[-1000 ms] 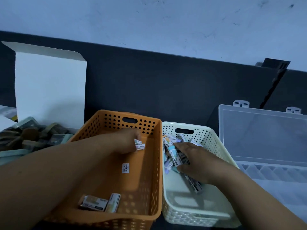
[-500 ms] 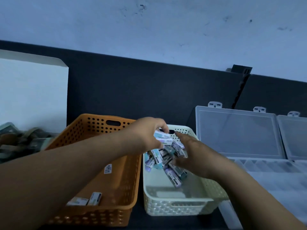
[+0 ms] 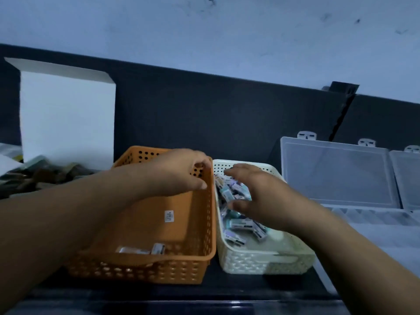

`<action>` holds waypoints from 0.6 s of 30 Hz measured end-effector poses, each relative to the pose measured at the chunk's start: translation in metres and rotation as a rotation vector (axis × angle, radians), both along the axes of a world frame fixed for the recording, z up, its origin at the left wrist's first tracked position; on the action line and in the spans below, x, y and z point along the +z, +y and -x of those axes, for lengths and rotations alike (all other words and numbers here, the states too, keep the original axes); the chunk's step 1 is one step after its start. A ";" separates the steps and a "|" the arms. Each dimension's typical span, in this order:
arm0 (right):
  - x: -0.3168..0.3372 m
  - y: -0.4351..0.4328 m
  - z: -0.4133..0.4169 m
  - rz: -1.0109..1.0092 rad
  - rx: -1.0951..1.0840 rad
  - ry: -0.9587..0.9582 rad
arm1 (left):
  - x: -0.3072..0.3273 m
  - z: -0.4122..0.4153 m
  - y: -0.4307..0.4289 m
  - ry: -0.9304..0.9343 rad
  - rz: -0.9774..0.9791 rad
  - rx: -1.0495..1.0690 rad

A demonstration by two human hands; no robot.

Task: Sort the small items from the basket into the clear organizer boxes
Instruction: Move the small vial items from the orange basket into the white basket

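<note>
A cream basket [image 3: 261, 262] holds a pile of several small labelled items [image 3: 241, 225]. My right hand [image 3: 263, 196] is spread over that pile with straight fingers, and nothing is gripped. To its left, an orange basket [image 3: 159, 269] has two small items [image 3: 141, 250] at its near end. My left hand [image 3: 179, 171] hovers over the orange basket's far right corner with loosely curled fingers, and nothing shows in it. At the right, a clear organizer box [image 3: 336, 171] stands with its lid up, its compartment tray [image 3: 375, 217] lying in front.
A second clear organizer box [image 3: 406, 178] is at the far right edge. A white open carton [image 3: 66, 119] stands at the back left behind a heap of dark packets [image 3: 34, 178]. A dark panel runs along the back.
My left hand held small items over the cream basket; it has moved back left over the orange basket and shows none. My right hand stays on the pile with its fingers spread.
</note>
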State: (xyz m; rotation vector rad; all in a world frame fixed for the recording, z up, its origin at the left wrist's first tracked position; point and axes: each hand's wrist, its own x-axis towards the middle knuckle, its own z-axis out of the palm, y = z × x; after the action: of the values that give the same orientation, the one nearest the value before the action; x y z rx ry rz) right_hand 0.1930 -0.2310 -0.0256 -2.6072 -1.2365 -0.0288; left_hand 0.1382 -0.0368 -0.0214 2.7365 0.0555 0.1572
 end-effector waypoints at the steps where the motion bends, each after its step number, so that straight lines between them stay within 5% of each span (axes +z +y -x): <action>1: 0.003 0.012 0.006 0.000 0.048 -0.009 | 0.001 0.009 0.012 -0.005 -0.016 0.029; 8: 0.008 0.089 0.038 0.170 0.334 0.211 | -0.013 0.056 0.084 0.014 -0.048 0.153; 18: -0.024 0.141 0.045 0.592 0.407 0.538 | -0.036 0.077 0.119 0.074 -0.058 0.152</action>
State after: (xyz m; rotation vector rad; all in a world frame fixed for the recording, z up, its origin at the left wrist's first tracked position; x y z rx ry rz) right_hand 0.1482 -0.0897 -0.0498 -2.4417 -1.6932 1.1868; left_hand 0.0613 0.0822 -0.0575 2.7949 0.2843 0.1018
